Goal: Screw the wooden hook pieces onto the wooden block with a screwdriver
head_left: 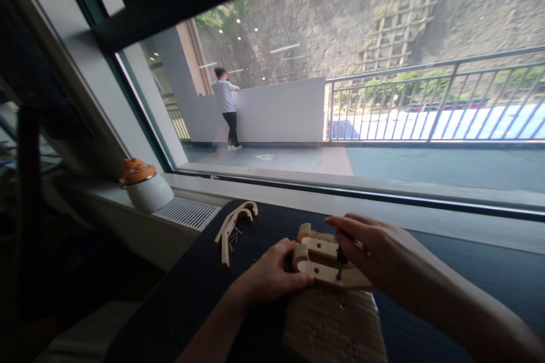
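Two curved wooden pieces lie stacked on a wooden board at the near edge of a black table. My left hand is curled against their rounded left ends and steadies them. My right hand is closed round a thin dark tool that stands upright on a screw in the front piece. Further left on the table lie two more curved wooden pieces with several small dark screws beside them.
A white pot with an orange lid stands on the window sill at the left, next to a vent grille. Beyond the large window a person stands on a terrace by a low white wall and a metal railing.
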{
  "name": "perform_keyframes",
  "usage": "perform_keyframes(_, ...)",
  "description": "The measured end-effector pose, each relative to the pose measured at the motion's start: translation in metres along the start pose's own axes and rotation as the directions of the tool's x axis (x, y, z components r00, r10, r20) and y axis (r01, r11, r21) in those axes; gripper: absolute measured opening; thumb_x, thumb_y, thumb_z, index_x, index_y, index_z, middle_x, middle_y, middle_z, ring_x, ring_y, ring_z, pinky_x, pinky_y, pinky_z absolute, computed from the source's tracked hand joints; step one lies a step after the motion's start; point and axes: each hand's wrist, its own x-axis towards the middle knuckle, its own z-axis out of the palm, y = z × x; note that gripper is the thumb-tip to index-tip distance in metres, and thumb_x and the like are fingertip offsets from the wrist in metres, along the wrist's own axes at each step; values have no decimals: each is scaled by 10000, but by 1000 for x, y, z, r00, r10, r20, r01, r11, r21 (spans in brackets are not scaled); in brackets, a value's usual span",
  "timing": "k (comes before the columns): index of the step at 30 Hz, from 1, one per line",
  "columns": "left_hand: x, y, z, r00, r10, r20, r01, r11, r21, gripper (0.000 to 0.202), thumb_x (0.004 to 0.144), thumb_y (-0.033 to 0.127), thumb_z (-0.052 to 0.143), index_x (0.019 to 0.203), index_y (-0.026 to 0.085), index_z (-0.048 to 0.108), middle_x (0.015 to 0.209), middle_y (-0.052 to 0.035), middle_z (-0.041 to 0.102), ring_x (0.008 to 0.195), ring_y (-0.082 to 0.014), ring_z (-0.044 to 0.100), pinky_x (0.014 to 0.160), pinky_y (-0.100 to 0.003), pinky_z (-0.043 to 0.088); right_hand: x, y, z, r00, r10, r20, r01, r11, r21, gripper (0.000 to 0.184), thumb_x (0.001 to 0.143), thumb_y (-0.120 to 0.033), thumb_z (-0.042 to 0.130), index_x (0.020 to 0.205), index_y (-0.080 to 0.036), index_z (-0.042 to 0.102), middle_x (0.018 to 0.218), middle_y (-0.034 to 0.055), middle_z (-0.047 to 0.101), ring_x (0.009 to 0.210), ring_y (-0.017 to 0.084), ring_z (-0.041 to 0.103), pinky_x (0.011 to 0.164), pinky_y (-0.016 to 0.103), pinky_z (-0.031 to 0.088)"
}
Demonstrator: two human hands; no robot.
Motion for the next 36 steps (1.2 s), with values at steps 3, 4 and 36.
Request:
perform_keyframes(3,1,0,0,1000,-7,-10,7,1000,6,282,692,259,693,951,177,618,831,13,538,836,-166,522,760,-252,420,1,0,2,1000,-9,-5,9,999,37,323,926,-312,408,1158,-232,619,1028,40,706,882,181,657,690,259,454)
perform_keyframes(4,1,0,0,1000,-9,-15,9,1000,10,280,691,260,693,947,176,617,839,12,541,840,-167,523,763,-253,419,2,0,2,1000,0,-7,0,1000,23,311,925,-319,412,1131,-238,630,984,33,715,837,180,662,659,257,446)
perform_keyframes(36,0,1,0,1000,-30,-6,30,999,22,279,699,271,682,951,179,608,851,11,553,872,-174,532,781,-254,418,7,-4,3,966,256,42,-222,899,-376,272,933,-325,345,722,-226,483,532,15,574,523,203,590,491,294,166)
